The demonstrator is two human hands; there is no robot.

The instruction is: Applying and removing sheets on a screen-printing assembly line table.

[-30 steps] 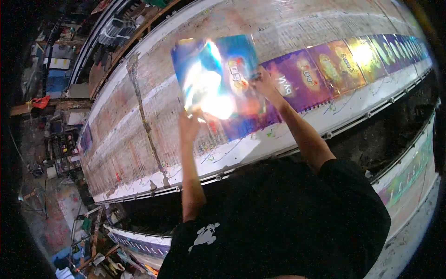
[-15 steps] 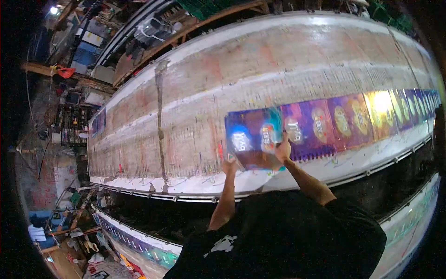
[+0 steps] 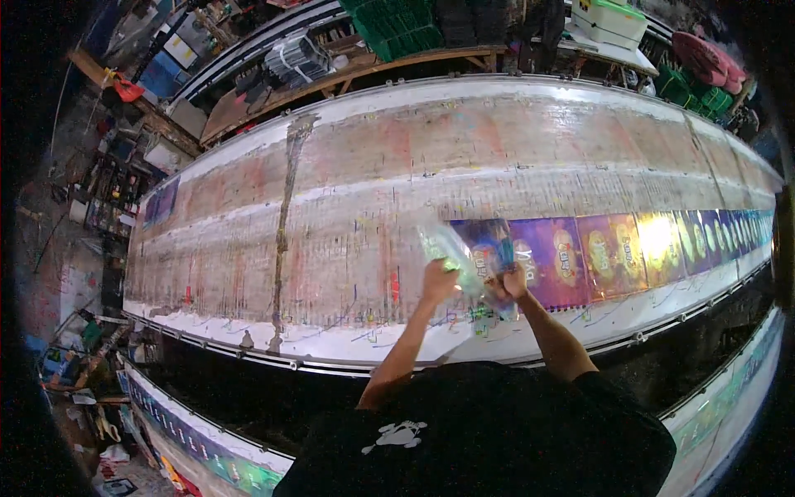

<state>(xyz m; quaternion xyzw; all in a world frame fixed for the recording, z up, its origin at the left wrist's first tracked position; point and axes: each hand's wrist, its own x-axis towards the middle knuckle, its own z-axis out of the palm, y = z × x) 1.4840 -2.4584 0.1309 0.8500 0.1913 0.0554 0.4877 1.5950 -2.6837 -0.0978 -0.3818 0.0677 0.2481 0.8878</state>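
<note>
While it tilts, both hands [image 3: 440,282] [image 3: 513,283] hold a sheet [image 3: 450,247] — glossy.

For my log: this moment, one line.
left hand: gripping glossy sheet | right hand: at its right side | printed sheets: row on long table

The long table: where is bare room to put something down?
The long table has bare room between its dark band and the left hand, and on most of its far half, behind the pale lengthwise stripe. Crowded: the near right, under the row of printed sheets, and around the right hand and glossy sheet.
</note>
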